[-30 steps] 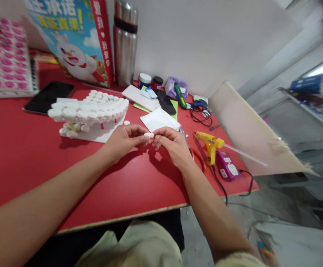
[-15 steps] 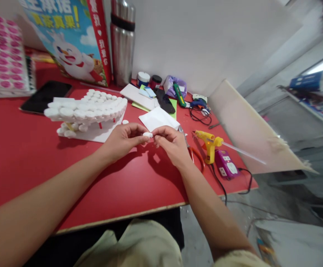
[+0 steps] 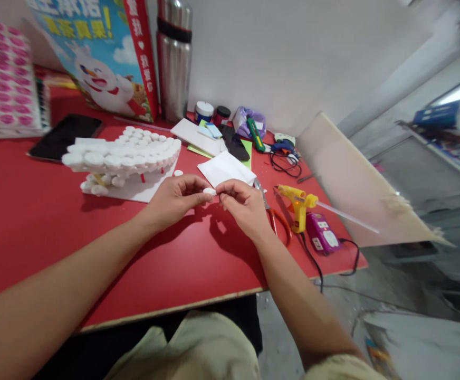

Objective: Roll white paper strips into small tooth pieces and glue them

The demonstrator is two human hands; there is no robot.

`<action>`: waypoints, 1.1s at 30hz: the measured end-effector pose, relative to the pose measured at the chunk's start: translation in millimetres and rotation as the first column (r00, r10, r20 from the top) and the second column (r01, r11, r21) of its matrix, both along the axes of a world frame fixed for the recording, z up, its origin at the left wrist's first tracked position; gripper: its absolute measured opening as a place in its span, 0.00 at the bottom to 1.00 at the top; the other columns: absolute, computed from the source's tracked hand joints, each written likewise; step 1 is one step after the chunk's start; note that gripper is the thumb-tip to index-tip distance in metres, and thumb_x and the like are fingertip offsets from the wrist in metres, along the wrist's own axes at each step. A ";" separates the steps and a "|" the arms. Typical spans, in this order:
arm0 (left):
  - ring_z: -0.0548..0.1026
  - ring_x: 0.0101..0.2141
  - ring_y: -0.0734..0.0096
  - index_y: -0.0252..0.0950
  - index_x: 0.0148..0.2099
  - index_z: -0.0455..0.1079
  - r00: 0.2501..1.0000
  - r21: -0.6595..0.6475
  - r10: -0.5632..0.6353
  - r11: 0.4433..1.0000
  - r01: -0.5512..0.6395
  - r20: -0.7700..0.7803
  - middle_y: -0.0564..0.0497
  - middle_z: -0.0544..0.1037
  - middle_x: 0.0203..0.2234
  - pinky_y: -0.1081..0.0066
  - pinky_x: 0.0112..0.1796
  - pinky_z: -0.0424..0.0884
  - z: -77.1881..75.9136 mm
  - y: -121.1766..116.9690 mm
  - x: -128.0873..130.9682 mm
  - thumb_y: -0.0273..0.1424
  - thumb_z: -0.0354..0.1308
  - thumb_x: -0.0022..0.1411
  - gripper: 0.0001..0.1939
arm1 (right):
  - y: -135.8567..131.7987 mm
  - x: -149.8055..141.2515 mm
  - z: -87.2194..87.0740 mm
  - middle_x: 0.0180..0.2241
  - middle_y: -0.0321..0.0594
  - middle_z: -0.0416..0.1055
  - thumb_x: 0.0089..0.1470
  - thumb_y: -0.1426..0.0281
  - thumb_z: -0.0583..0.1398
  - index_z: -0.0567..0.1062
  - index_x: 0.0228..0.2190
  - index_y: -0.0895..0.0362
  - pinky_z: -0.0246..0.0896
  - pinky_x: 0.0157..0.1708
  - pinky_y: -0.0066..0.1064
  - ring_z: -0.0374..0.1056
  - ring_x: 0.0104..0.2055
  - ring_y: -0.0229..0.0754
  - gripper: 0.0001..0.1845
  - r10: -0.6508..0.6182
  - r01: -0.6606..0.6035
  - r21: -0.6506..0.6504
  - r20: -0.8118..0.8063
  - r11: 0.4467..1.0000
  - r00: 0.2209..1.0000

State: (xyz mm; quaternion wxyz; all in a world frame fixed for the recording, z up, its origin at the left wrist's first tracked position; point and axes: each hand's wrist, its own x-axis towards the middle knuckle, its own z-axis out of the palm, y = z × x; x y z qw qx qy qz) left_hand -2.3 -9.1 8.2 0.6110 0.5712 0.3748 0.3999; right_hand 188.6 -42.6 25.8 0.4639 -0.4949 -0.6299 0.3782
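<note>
Behind the front edge of the worktop [image 3: 166,277], the left hand [image 3: 174,199] pinches a disc [image 3: 209,191]; the right hand [image 3: 245,203] curls beside it, grip unclear; probably light, stiffish; best held by its rim.

"How is the small white piece [image 3: 209,191] looking?"
"It's showing a rounded, oval outline, longer sideways."
"Where is it sitting?"
"The left hand [image 3: 174,198] is pinching it, and one end is pointing toward the right hand [image 3: 246,205]."
</note>
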 end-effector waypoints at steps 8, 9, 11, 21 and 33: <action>0.76 0.29 0.70 0.33 0.39 0.79 0.999 0.020 0.043 0.999 -0.043 -0.022 0.49 0.82 0.30 0.71 0.31 0.73 2.6 -0.7 1.5 0.39 0.74 0.54 0.16 | -0.5 -0.5 -0.2 0.29 0.35 0.75 0.53 0.72 0.60 0.80 0.34 0.57 0.62 0.31 0.30 0.69 0.31 0.37 0.08 -0.007 0.006 0.037 0.051 0.999 0.999; 0.76 0.29 0.70 0.33 0.39 0.79 0.999 0.024 0.046 0.999 -0.046 -0.025 0.49 0.82 0.30 0.71 0.32 0.73 2.3 -0.8 1.6 0.39 0.74 0.54 0.16 | -0.3 -0.6 -0.4 0.29 0.35 0.76 0.53 0.72 0.60 0.80 0.34 0.57 0.61 0.31 0.30 0.69 0.30 0.36 0.09 -0.008 0.006 0.046 0.055 0.999 0.998; 0.76 0.29 0.70 0.33 0.39 0.79 0.998 0.032 0.054 0.998 -0.053 -0.028 0.49 0.81 0.29 0.71 0.32 0.73 1.3 -0.8 1.8 0.40 0.75 0.53 0.17 | 0.1 -0.5 -0.9 0.30 0.35 0.76 0.53 0.72 0.60 0.80 0.35 0.57 0.61 0.31 0.30 0.69 0.30 0.36 0.09 -0.007 0.003 0.062 0.063 0.998 0.998; 0.77 0.28 0.67 0.34 0.42 0.82 0.996 0.002 0.085 0.996 -0.085 -0.002 0.48 0.83 0.30 0.70 0.30 0.74 3.6 -2.7 3.0 0.42 0.76 0.52 0.21 | -1.0 -0.7 -2.5 0.33 0.37 0.76 0.53 0.74 0.59 0.80 0.35 0.56 0.61 0.31 0.31 0.67 0.30 0.37 0.10 -0.020 0.002 0.142 0.129 0.990 0.991; 0.75 0.28 0.69 0.35 0.40 0.82 0.995 0.069 0.095 0.993 -0.093 -0.021 0.48 0.82 0.28 0.72 0.29 0.70 1.5 -1.9 1.4 0.41 0.75 0.55 0.17 | -1.5 -1.8 -5.7 0.39 0.41 0.77 0.53 0.77 0.59 0.79 0.38 0.55 0.63 0.31 0.31 0.70 0.35 0.39 0.12 0.001 -0.038 0.199 0.182 0.979 0.983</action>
